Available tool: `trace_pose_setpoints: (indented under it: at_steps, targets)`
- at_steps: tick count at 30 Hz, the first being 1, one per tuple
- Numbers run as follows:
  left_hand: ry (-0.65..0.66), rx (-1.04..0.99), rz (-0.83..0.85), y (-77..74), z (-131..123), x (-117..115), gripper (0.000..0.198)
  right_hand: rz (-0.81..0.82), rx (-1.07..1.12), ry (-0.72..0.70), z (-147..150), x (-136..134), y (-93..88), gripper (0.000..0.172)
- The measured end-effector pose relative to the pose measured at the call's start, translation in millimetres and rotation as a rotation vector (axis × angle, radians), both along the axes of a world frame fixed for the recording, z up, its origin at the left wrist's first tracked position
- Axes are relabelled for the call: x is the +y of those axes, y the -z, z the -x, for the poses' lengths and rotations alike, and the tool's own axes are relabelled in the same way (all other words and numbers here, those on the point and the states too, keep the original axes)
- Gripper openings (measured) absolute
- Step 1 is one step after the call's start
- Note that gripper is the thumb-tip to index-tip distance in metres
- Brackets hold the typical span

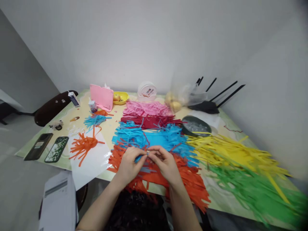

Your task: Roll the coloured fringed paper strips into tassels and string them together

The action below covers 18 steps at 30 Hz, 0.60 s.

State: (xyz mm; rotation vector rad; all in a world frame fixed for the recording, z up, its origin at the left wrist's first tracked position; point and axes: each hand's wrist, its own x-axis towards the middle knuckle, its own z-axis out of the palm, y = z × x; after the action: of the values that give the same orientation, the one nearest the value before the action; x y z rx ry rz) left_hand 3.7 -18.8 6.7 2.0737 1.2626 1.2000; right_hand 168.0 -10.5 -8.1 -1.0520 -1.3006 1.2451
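Observation:
Above the fringed paper, my left hand (130, 164) is closed in a pinch on a blue paper strip (138, 158). My right hand (166, 164) pinches at the same spot, its fingertips meeting those of my left hand on the strip's small end; the exact detail is too small to tell. Under both hands lies orange fringed paper (154, 177), with blue fringed paper (157, 139) just behind it. Farther back are a dark red fringed sheet (154, 122) and a pink one (149, 108). Finished-looking orange tassel (85, 144) and blue tassel (96, 120) lie to the left.
Yellow (231, 154) and green fringed paper (260, 189) spread over the right side. A dark green bowl (196, 125) stands behind them. Two phones (57, 149) lie at left, near a white sheet (92, 165). Behind stand a pink tablet case (102, 98) and yellow dish (124, 98).

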Motion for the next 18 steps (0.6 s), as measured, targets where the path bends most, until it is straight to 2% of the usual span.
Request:
trace_pose_setpoints:
  at_steps: [7,13,18]
  targets:
    - [-0.028,-0.041,0.049,-0.6,-9.5,7.3,0.014,0.005,-0.007,0.0,-4.2,6.8,0.8,0.024]
    - [0.031,-0.348,0.312,4.6,-15.2,12.9,0.01,0.05,0.112,0.028,-4.9,15.1,-1.6,0.028]
    - [-0.026,-0.345,0.308,2.8,-14.5,14.1,0.007,0.053,0.095,-0.019,-5.5,17.2,-4.0,0.03]
